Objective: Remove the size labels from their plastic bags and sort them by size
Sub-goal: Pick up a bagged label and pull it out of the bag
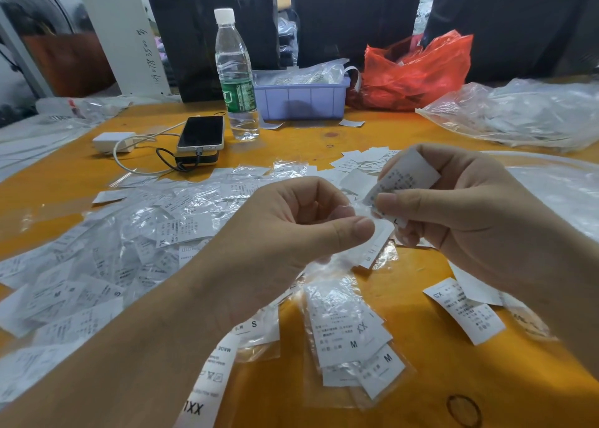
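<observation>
We hold the work up over the counter (324,139), clear of the loose pile, so the bag can peel away freely. Our left hand (291,229) pinches the clear plastic bag (359,210) between thumb and curled fingers; our right hand (460,213) grips the folded size label (405,174), thumb on top. Wrists angle inward, ready to pull apart.

Garment workshop: bagged size labels (107,259) (heaps) cover the worktable (324,139).
</observation>
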`<state>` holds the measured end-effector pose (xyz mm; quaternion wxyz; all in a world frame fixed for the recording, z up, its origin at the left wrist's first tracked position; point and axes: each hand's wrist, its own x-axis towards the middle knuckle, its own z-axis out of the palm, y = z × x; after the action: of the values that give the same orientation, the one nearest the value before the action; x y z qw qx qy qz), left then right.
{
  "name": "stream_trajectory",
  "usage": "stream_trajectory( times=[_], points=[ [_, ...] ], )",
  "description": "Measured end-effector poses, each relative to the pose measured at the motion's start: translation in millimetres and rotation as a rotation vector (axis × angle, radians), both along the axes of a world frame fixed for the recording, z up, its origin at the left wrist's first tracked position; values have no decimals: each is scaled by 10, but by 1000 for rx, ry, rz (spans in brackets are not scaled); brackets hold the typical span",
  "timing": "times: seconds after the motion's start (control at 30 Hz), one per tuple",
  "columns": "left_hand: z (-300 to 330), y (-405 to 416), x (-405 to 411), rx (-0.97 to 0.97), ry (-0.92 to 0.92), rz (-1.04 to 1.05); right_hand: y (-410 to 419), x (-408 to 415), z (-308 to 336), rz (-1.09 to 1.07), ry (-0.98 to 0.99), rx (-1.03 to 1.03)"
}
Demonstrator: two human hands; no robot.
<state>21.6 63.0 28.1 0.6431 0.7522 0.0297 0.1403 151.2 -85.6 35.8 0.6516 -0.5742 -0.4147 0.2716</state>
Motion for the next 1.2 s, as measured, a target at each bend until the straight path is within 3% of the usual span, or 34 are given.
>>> stream_trajectory(
  times=[0.27,0.83,1.0,1.2],
  points=[
    [1,7,-2,-9,2,-23,-15,-38,13,123,-109,26],
    [-4,25,-6,-28,59,-42,-26,-15,4,118,-144,39],
    [-13,18,-10,63,60,-25,-20,-38,-37,62,-215,18],
    [3,19,-12,21,64,-2,-18,30,-13,117,-132,-46]
  ],
)
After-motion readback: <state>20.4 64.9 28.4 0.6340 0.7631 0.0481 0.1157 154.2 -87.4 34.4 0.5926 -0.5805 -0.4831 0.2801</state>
